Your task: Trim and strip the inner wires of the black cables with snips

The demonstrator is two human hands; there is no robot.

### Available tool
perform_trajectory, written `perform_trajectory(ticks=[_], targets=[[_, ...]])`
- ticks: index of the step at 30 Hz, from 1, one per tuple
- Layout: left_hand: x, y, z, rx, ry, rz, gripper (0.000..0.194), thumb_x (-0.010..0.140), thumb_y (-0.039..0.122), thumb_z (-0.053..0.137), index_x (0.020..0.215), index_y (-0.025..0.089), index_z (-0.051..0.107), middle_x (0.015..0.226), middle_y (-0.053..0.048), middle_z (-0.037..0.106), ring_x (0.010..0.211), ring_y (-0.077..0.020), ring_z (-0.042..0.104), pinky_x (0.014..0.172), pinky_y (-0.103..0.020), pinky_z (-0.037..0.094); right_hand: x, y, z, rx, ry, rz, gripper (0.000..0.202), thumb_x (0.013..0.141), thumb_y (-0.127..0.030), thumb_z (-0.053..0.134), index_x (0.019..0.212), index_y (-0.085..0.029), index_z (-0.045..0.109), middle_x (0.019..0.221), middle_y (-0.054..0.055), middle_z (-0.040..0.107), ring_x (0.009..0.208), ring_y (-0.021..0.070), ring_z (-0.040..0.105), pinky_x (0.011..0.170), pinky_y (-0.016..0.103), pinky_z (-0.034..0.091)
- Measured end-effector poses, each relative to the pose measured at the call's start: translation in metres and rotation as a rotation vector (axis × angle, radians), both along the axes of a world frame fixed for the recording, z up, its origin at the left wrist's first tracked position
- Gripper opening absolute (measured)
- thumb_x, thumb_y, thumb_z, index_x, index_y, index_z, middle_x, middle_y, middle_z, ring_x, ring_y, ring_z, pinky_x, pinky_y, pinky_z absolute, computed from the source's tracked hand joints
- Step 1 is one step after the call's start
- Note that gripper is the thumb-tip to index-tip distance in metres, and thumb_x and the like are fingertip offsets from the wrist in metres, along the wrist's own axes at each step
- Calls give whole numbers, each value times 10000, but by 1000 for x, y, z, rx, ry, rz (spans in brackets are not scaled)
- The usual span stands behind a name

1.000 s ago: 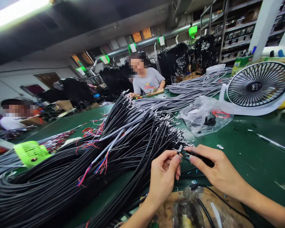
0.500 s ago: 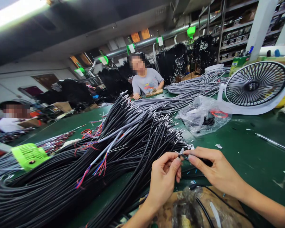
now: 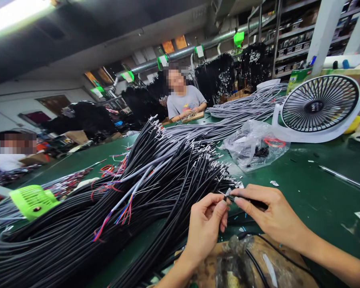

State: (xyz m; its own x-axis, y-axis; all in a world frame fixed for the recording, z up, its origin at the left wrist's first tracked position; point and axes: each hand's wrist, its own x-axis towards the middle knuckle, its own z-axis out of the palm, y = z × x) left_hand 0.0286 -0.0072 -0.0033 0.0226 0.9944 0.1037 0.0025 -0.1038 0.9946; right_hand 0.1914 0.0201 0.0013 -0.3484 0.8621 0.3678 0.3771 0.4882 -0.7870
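Near the front of the green table, my left hand (image 3: pixel 208 218) pinches the end of a black cable (image 3: pixel 225 198) between thumb and fingertips. A small silvery foil-like piece (image 3: pixel 228 192) shows at that cable end. My right hand (image 3: pixel 267 208) is closed from the other side, its thumb and forefinger meeting the left fingertips. A slim dark object (image 3: pixel 258 203) lies within the right hand, mostly covered by the fingers; its kind I cannot make out. Just beyond both hands is a large bundle of black cables (image 3: pixel 168 188) with pale stripped ends.
Grey cables (image 3: pixel 240 110) run across the green table (image 3: pixel 312 184). A clear plastic bag (image 3: pixel 243 148), white fan (image 3: pixel 318 106) and pen (image 3: pixel 345 178) are on the right, a green fan (image 3: pixel 33 200) on the left. A taped cardboard piece (image 3: pixel 210 264) lies below my hands. A co-worker (image 3: pixel 186 100) sits opposite.
My hands keep nearly the same pinched hold at the cable end. The view has shifted slightly, and the co-worker opposite has brought both hands together.
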Motion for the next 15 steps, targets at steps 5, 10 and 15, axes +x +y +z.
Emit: perform_trajectory(ticks=[5, 10, 15], targets=[[-5, 2, -1, -33, -19, -65, 289, 837, 391, 563, 747, 118, 594, 499, 50, 458, 359, -38, 344, 361, -164, 287, 1, 2, 2, -47, 42, -2, 227, 850, -308, 548, 966, -203, 713, 820, 42, 697, 772, 181, 615, 700, 271, 464], [-7, -4, -1, 394, 389, 128, 63, 809, 142, 603, 791, 147, 663, 697, -24, 603, 624, -122, 565, 567, -217, 452, 5, 8, 6, -331, 185, 125, 403, 876, -448, 457, 714, -146, 669, 497, -33, 474, 465, 100, 425, 445, 214, 336], [-6, -7, -4, 705, 593, 114, 190, 782, -15, 567, 849, 138, 658, 753, -37, 609, 662, -113, 576, 611, -198, 479, 6, 8, 10, -366, 151, 178, 201, 782, -302, 613, 670, -135, 632, 515, -57, 427, 474, 77, 363, 448, 200, 299]])
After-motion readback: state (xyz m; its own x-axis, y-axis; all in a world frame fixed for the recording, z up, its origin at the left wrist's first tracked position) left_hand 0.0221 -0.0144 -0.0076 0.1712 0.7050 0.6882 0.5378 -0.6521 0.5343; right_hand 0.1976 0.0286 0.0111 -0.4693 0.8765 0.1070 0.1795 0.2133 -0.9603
